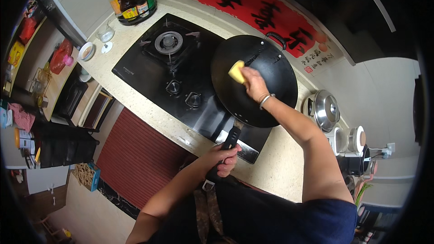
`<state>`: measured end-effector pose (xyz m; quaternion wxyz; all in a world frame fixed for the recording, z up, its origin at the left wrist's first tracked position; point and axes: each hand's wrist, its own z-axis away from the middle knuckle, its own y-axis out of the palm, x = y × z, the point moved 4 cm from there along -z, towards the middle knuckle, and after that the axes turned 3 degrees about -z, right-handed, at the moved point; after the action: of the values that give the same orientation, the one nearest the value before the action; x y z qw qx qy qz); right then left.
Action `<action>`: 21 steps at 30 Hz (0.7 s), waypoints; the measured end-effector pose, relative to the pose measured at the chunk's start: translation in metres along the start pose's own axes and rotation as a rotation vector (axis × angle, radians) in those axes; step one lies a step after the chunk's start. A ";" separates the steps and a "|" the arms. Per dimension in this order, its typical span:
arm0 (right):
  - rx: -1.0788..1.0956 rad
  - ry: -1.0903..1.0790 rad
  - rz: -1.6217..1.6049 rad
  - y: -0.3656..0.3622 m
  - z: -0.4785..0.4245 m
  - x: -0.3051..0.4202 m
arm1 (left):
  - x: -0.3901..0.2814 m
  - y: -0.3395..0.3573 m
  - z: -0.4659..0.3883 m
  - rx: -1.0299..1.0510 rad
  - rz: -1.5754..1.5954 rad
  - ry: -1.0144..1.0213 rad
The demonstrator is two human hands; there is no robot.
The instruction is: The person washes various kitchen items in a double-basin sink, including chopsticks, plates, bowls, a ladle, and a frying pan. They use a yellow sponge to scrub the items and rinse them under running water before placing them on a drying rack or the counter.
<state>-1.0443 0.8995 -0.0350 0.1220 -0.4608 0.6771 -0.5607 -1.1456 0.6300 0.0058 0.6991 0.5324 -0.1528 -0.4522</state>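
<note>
A black wok [271,95] rests over the right part of the black gas cooktop [149,64], its long handle [232,138] pointing towards my body. My left hand [225,160] is closed around that handle. Inside the wok, my right hand [253,83] holds a yellow sponge or folded cloth [237,72] against the dark surface, left of the middle. Dark wet-looking streaks show near the wok's far rim, close to its small loop handle [276,38]. The burner under the wok is hidden, while the left burner [168,42] has nothing on it.
Sauce bottles [128,5] stand on a tray in the back left corner. A small white bowl [86,51] and a glass jar [105,34] sit at the counter's left end. Right of the wok are a domed steel lid [326,110] and a white appliance [352,139].
</note>
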 end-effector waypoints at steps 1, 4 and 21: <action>0.108 0.026 -0.168 -0.007 0.002 0.023 | 0.000 -0.001 0.001 0.010 0.004 0.010; 0.551 0.353 -0.848 -0.026 0.036 0.064 | -0.001 0.003 0.002 0.009 0.037 -0.010; 0.211 0.281 -1.069 0.010 -0.048 0.059 | -0.004 0.015 0.007 -0.135 -0.075 0.036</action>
<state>-1.1140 0.8847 -0.0071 -0.2252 -0.6459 0.2992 -0.6653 -1.1457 0.6294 0.0228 0.7186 0.4974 -0.0894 -0.4778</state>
